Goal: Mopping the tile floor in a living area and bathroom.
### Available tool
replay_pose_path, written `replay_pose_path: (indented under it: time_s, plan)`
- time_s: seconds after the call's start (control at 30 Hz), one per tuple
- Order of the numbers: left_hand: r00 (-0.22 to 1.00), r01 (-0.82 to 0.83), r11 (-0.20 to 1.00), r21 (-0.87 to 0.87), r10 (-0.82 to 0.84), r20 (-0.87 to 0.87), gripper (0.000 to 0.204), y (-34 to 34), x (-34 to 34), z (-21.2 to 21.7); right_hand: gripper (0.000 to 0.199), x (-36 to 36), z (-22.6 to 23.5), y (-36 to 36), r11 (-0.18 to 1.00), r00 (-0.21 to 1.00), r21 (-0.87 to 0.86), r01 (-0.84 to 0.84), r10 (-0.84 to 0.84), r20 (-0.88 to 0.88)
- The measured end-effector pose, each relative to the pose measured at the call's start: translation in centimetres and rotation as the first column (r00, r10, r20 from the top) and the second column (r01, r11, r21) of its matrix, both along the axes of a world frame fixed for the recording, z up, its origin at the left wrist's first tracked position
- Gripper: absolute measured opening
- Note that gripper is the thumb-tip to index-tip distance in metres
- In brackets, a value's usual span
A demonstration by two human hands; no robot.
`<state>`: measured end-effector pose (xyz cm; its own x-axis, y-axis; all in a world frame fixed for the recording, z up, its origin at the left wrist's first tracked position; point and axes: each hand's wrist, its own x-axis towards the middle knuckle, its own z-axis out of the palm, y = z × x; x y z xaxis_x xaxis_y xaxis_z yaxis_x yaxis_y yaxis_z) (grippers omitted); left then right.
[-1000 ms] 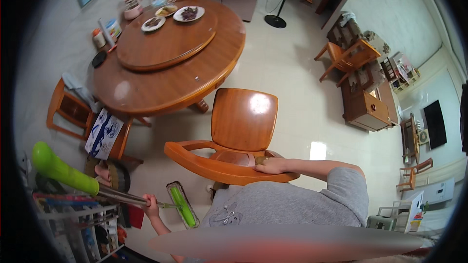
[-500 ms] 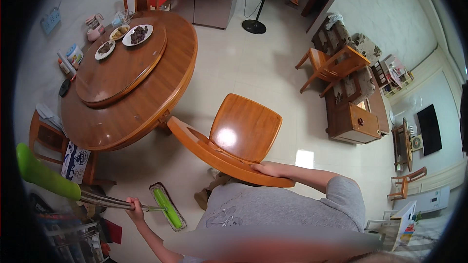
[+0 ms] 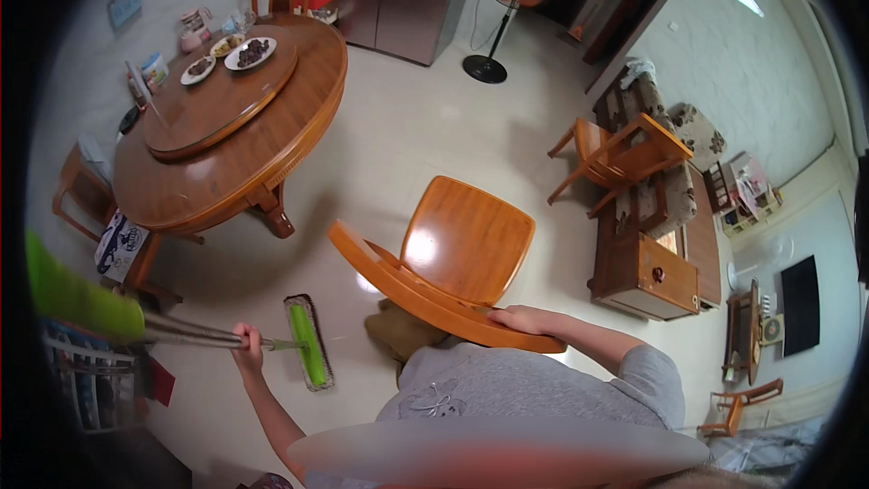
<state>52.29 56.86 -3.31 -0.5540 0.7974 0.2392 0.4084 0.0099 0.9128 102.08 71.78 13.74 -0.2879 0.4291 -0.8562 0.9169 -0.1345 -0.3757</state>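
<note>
In my left hand is the metal pole of a flat mop, fingers wrapped round it. The mop's green head with its grey-brown fringe rests on the floor, left of my legs. Its thick green grip rises at the far left, blurred and close to the camera. My right hand grips the top rail of a wooden chair right in front of my body. The chair's back is toward me and its glossy seat points away; the floor-level legs are hidden.
A round wooden table with a turntable and plates of food stands at the left. A fan stands ahead. Another wooden chair and a wooden cabinet are at the right. A rack stands lower left.
The chair, still in my right hand, now stands farther from the table, toward the right. The mop head has shifted a little forward. My view has turned and moved along with me.
</note>
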Motion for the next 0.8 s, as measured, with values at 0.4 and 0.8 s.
replay_pose_path:
  time_s: [0.4,0.8]
  plan:
    - [0.999,-0.029,0.999,-0.036,0.030,0.020,0.025,1.6,23.4,2.9,0.052,23.3,1.6,6.4,0.999,0.997,0.034,0.030,-0.033,0.075]
    - [0.985,-0.125,0.984,-0.126,0.139,0.105,0.025,17.9,49.2,2.3,0.053,52.4,-4.1,25.6,0.999,0.999,0.015,-0.030,0.030,-0.030]
